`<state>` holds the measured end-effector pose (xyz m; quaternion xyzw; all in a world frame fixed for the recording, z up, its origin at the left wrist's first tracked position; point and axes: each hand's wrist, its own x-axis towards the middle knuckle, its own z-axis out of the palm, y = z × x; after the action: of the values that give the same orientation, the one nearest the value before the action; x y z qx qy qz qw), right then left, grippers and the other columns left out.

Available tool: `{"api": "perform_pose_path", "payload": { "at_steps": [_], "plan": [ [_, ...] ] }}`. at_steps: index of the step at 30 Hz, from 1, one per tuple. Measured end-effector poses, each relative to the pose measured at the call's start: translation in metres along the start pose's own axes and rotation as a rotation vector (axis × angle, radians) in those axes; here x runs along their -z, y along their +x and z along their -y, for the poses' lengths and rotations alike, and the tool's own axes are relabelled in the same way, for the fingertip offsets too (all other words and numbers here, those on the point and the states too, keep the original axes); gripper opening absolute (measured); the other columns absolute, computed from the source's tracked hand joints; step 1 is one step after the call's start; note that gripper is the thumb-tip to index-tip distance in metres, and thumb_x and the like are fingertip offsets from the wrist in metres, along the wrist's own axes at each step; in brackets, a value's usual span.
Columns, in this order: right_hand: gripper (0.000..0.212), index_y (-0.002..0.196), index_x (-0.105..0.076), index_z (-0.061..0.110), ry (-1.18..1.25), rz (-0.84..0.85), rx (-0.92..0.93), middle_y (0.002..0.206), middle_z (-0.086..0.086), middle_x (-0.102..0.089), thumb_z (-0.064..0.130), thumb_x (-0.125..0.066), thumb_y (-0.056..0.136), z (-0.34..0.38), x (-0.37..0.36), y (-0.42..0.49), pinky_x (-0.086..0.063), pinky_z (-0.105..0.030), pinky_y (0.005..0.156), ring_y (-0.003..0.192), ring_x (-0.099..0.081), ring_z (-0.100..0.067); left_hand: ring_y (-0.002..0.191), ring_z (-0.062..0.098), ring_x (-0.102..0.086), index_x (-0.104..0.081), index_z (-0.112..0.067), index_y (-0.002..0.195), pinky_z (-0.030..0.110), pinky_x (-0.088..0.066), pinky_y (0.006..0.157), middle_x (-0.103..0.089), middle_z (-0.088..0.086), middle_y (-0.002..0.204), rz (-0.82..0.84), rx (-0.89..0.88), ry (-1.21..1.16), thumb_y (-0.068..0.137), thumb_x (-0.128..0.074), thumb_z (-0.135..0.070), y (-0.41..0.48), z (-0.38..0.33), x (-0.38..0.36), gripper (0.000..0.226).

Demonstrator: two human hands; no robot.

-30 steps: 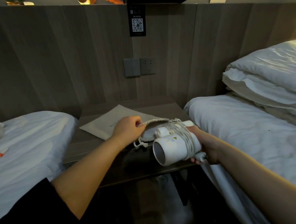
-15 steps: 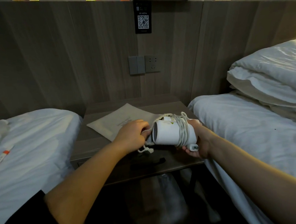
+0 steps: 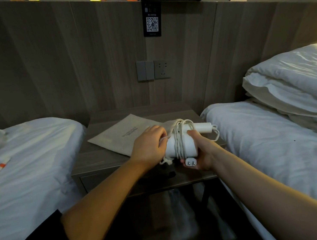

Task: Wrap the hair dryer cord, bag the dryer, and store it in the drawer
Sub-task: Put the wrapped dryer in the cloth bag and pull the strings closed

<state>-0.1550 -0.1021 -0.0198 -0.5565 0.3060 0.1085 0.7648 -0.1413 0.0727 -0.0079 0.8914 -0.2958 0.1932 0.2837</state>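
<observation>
The white hair dryer (image 3: 184, 146) is held above the nightstand (image 3: 104, 159), its cord (image 3: 178, 137) wound around the barrel and the plug (image 3: 190, 163) hanging at my right palm. My right hand (image 3: 201, 152) grips the dryer from the right side. My left hand (image 3: 149, 144) is closed on the mouth of the beige drawstring bag (image 3: 121, 134), which lies flat on the nightstand; the dryer's nozzle end sits at that opening behind my left fingers. The bag's drawstring (image 3: 166, 161) dangles below. The drawer front (image 3: 89, 180) under the tabletop looks shut.
A bed with white linen (image 3: 31, 163) lies to the left, with an orange-capped item (image 3: 0, 167) on it. Another bed (image 3: 269, 147) with stacked pillows (image 3: 288, 82) is to the right. A wall switch and socket (image 3: 154, 70) sit on the wood panel behind.
The dryer has turned, its nozzle swinging from facing me toward the bag's opening at my left hand. The handle now points away to the right. My left hand stays on the bag's mouth.
</observation>
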Motion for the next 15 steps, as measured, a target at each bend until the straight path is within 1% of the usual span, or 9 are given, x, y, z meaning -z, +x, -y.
{"api": "perform_pose_path", "payload": {
  "at_steps": [1,3,6,8,9,11,13,15],
  "plan": [
    [0.063,0.120,-0.054,0.021,-0.011,0.001,0.005,0.112,-0.019,-0.066,0.059,-0.065,0.071,0.000,-0.002,0.001,-0.054,-0.040,0.057,0.079,-0.064,-0.036,0.083,0.016,-0.047,-0.052,-0.014,0.084,0.033,-0.042,0.071,-0.048,-0.005,0.084,0.016,-0.004,0.031,0.087,-0.050,-0.018,0.001,-0.003,-0.001,0.005],
    [0.061,0.119,-0.056,0.020,-0.048,0.006,0.010,0.110,-0.018,-0.067,0.060,-0.063,0.073,0.000,-0.003,0.000,-0.054,-0.038,0.055,0.076,-0.065,-0.034,0.088,0.016,-0.047,-0.053,-0.015,0.088,0.032,-0.043,0.073,-0.049,-0.005,0.086,0.029,0.062,0.057,0.085,-0.051,-0.018,0.006,-0.006,0.000,0.004],
    [0.055,0.116,-0.058,0.020,-0.080,0.009,0.007,0.102,-0.014,-0.068,0.058,-0.059,0.077,0.001,0.000,0.000,-0.053,-0.034,0.055,0.078,-0.065,-0.031,0.094,0.019,-0.053,-0.053,-0.019,0.107,0.037,-0.048,0.076,-0.059,0.000,0.097,0.073,0.224,0.064,0.083,-0.052,-0.022,0.021,-0.012,0.004,0.025],
    [0.053,0.117,-0.058,0.019,-0.075,0.015,0.004,0.104,-0.015,-0.067,0.055,-0.060,0.078,0.002,0.002,0.000,-0.053,-0.036,0.057,0.084,-0.064,-0.032,0.095,0.024,-0.058,-0.053,-0.017,0.117,0.037,-0.049,0.077,-0.063,0.005,0.103,0.143,0.288,0.146,0.085,-0.051,-0.026,0.038,-0.016,0.004,0.034],
    [0.055,0.118,-0.058,0.018,-0.072,0.016,-0.002,0.107,-0.015,-0.066,0.054,-0.061,0.077,0.003,0.002,0.000,-0.053,-0.038,0.059,0.086,-0.064,-0.033,0.094,0.026,-0.059,-0.056,-0.015,0.115,0.037,-0.050,0.077,-0.063,0.006,0.104,0.177,0.314,0.196,0.086,-0.050,-0.027,0.047,-0.017,0.002,0.032],
    [0.058,0.119,-0.057,0.015,-0.080,0.020,-0.019,0.109,-0.016,-0.065,0.052,-0.063,0.075,0.005,0.004,-0.001,-0.053,-0.039,0.061,0.087,-0.063,-0.033,0.089,0.026,-0.060,-0.063,-0.014,0.104,0.036,-0.052,0.076,-0.065,0.007,0.101,0.219,0.369,0.252,0.087,-0.052,-0.027,0.063,-0.019,-0.001,0.024],
    [0.058,0.119,-0.056,0.013,-0.090,0.010,-0.017,0.109,-0.017,-0.065,0.049,-0.067,0.075,0.008,0.006,-0.002,-0.054,-0.041,0.065,0.089,-0.063,-0.034,0.085,0.026,-0.062,-0.067,-0.013,0.093,0.033,-0.053,0.072,-0.067,0.007,0.095,0.210,0.399,0.232,0.087,-0.053,-0.024,0.071,-0.018,-0.004,0.018],
    [0.058,0.118,-0.056,0.012,-0.097,0.008,-0.003,0.108,-0.018,-0.064,0.046,-0.071,0.074,0.009,0.007,-0.004,-0.055,-0.044,0.072,0.091,-0.064,-0.034,0.086,0.025,-0.062,-0.067,-0.015,0.085,0.031,-0.049,0.071,-0.067,0.005,0.093,0.157,0.386,0.146,0.088,-0.053,-0.024,0.077,-0.019,-0.005,0.017]
  ]
}}
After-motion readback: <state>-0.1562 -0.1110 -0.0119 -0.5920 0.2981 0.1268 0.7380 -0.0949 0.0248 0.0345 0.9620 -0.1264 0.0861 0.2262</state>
